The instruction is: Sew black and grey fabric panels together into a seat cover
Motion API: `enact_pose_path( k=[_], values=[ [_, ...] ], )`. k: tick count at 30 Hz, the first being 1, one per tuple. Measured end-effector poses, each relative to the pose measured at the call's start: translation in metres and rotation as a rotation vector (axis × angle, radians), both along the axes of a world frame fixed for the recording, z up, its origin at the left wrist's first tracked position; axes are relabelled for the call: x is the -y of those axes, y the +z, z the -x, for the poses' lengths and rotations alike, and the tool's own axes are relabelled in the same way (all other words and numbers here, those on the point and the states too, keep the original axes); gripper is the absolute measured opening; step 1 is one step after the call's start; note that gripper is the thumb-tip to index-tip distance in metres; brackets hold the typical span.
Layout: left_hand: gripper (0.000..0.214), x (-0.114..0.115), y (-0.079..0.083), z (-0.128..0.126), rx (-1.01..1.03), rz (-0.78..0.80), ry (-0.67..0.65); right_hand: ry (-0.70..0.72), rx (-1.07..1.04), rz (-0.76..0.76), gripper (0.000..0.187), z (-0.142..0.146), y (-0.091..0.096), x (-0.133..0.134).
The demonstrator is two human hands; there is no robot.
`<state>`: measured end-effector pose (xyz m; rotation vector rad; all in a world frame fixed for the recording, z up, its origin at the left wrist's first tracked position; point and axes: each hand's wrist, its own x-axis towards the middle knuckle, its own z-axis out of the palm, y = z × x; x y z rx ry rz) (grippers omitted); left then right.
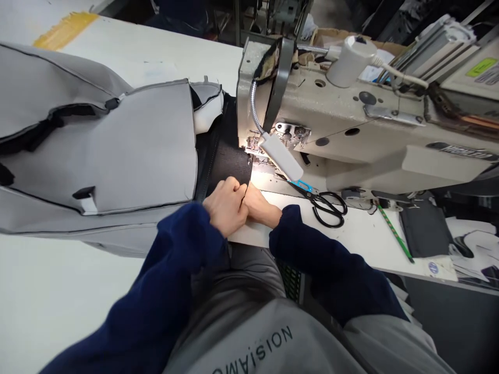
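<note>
A large grey cover with dark edging spreads across the left of the table, and its black fabric panel reaches the needle area of a sewing machine. My left hand is closed on the near edge of the black fabric, knuckles up. Against it, my right hand grips the same edge from the right, its fingertips hidden behind the fabric and the left hand. Black-handled scissors lie just right of my hands, beside a small blue-handled tool.
A white lamp on a bendy metal neck lights the needle area. Farther right are a green striped pencil, a dark folded piece and white scraps. Yellow tape marks the far left of the white table.
</note>
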<state>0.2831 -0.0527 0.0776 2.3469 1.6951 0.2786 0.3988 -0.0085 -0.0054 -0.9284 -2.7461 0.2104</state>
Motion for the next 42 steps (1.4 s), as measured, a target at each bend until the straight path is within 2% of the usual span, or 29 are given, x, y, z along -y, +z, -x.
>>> enact_pose_path(
  k=[2, 5, 8, 10, 13, 17, 21, 23, 25, 27, 29, 34, 38, 42],
  values=[
    [0.033, 0.029, -0.011, 0.005, 0.188, -0.150, 0.060, 0.096, -0.010, 0.009, 0.013, -0.005, 0.001, 0.004],
    [0.041, 0.055, -0.037, 0.013, 0.377, -0.285, 0.026, 0.268, -0.071, 0.016, 0.016, -0.020, 0.007, 0.024],
    [0.044, 0.060, -0.057, 0.022, 0.362, -0.362, -0.105, 0.292, -0.165, -0.038, 0.019, -0.035, 0.012, 0.055],
    [0.043, 0.057, -0.063, 0.029, 0.291, -0.395, -0.190, 0.255, -0.163, -0.088, 0.022, -0.041, 0.013, 0.073],
    [0.042, 0.050, -0.066, 0.035, 0.211, -0.436, -0.270, 0.189, -0.106, -0.139, 0.026, -0.042, 0.013, 0.086],
    [0.042, 0.038, -0.071, 0.038, 0.204, -0.467, -0.321, 0.147, -0.086, -0.166, 0.028, -0.037, 0.017, 0.083],
    [0.041, 0.025, -0.072, 0.043, 0.338, -0.409, -0.335, 0.132, -0.079, -0.148, 0.032, -0.037, 0.020, 0.083],
    [0.037, 0.022, -0.068, 0.047, 0.522, -0.339, -0.282, 0.133, -0.064, -0.135, 0.034, -0.039, 0.020, 0.089],
    [0.033, 0.021, -0.063, 0.050, 0.694, -0.260, -0.167, 0.121, -0.041, -0.115, 0.036, -0.041, 0.020, 0.098],
    [0.031, 0.022, -0.058, 0.052, 0.772, -0.236, -0.052, 0.102, -0.021, -0.091, 0.037, -0.040, 0.020, 0.106],
    [0.032, 0.024, -0.056, 0.052, 0.739, -0.264, -0.067, 0.083, -0.023, -0.075, 0.037, -0.038, 0.020, 0.112],
    [0.038, 0.027, -0.065, 0.050, 0.401, -0.395, -0.419, 0.064, -0.046, -0.078, 0.039, -0.033, 0.019, 0.114],
    [0.038, 0.026, -0.073, 0.049, 0.285, -0.453, -0.493, 0.071, -0.057, -0.110, 0.041, -0.031, 0.016, 0.112],
    [0.036, 0.016, -0.073, 0.049, 0.232, -0.476, -0.525, 0.071, -0.040, -0.150, 0.041, -0.030, 0.015, 0.108]
  ],
)
